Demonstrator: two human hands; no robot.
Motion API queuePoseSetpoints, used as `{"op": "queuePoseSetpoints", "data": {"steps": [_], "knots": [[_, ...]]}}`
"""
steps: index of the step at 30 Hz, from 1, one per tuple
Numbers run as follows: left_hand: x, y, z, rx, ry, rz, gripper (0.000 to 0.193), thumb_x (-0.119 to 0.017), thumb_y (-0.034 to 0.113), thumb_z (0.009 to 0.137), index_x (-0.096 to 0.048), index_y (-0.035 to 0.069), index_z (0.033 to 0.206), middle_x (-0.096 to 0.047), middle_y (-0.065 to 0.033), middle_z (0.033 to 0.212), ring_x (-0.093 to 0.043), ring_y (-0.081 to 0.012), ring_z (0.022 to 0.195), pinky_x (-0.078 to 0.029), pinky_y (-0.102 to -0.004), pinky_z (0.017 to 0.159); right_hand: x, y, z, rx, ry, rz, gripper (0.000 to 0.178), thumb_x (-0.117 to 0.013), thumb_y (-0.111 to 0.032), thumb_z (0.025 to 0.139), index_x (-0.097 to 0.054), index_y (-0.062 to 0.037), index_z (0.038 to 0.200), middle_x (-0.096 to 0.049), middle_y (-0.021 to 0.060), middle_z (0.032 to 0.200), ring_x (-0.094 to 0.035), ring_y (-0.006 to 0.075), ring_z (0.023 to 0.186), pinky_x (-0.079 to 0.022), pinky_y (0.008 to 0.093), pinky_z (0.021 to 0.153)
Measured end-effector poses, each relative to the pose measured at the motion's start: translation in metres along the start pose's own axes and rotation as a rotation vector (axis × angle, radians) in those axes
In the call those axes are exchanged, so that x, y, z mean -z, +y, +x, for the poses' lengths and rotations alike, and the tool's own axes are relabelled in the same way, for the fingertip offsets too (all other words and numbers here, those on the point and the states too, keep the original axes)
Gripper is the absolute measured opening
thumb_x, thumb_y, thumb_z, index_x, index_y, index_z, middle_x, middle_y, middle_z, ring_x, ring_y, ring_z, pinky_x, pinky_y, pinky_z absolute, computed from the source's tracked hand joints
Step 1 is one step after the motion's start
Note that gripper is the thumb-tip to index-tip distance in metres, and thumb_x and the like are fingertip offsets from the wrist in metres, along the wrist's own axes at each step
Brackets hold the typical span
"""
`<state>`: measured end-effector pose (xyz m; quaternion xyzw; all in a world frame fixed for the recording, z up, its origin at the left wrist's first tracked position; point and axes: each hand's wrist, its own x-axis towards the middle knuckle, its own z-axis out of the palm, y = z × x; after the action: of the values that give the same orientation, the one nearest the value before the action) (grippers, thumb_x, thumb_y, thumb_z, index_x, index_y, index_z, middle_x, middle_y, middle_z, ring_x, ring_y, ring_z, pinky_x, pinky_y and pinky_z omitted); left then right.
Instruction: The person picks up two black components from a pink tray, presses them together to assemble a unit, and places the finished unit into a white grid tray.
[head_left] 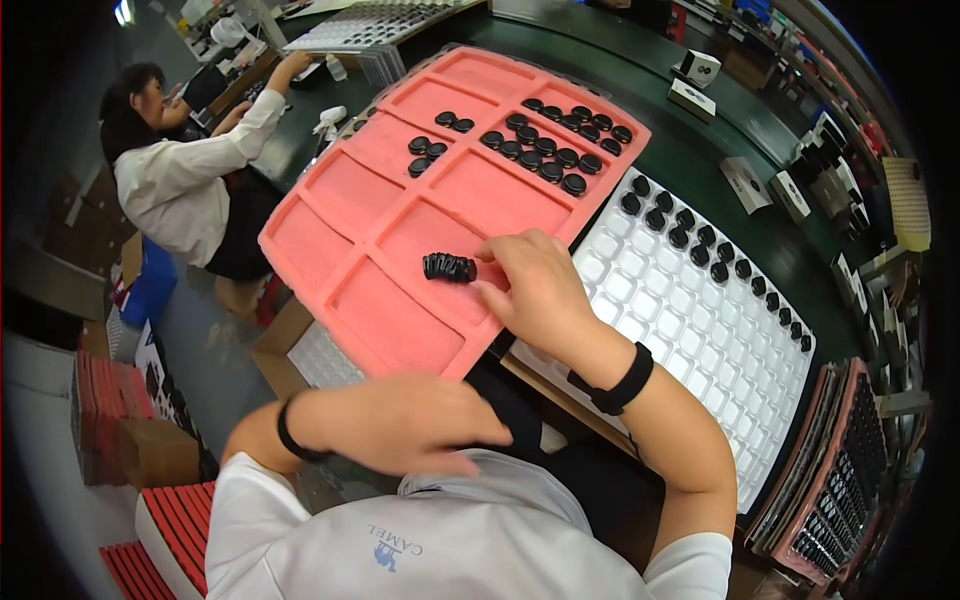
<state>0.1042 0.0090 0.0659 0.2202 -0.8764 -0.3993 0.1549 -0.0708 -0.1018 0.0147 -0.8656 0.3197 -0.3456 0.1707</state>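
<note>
My right hand [535, 290] is over a pink foam tray [390, 240]. Its thumb and forefinger close around the right end of a short row of black round caps [448, 268], which stand on edge against each other in a near compartment. My left hand [420, 422] hovers low before my body, fingers outstretched and a little blurred, holding nothing I can see. More black round caps [545, 146] lie flat in the far compartments of the foam. To the right, a white moulded tray [650, 300] has black caps in its far-edge pockets.
Small white boxes [692, 100] stand on the dark green bench [660, 150]. Stacked trays of black parts [830, 490] lean at the lower right. At the left, a co-worker in a white shirt [190, 170] reaches over the bench; cartons [158, 450] are on the floor.
</note>
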Motion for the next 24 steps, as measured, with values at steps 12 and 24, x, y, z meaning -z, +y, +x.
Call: {"op": "queuePoseSetpoints", "data": {"steps": [12,24], "knots": [[0.166,-0.146,0.013,0.594,0.524,0.333,0.018,-0.061,0.009,0.085,-0.063,-0.002,0.099,-0.067,-0.0097,0.087,-0.064,-0.0163,0.079,-0.051,-0.0291,0.073,-0.012,0.001,0.005,0.011,-0.008,-0.039,0.021,-0.069,-0.009,0.073,-0.060,-0.0070,0.092,-0.060,0.0076,0.082,-0.056,0.0280,0.085,-0.041,0.0389,0.079],[0.162,-0.160,0.024,0.731,0.663,0.282,0.015,-0.066,0.004,0.080,-0.058,-0.002,0.092,-0.062,-0.0073,0.079,-0.062,-0.0131,0.070,-0.050,-0.0253,0.063,-0.002,-0.001,-0.002,0.036,0.069,-0.097,0.026,-0.066,-0.007,0.071,-0.057,-0.0067,0.095,-0.057,0.0090,0.090,-0.053,0.0289,0.089,-0.041,0.0385,0.079]]}}
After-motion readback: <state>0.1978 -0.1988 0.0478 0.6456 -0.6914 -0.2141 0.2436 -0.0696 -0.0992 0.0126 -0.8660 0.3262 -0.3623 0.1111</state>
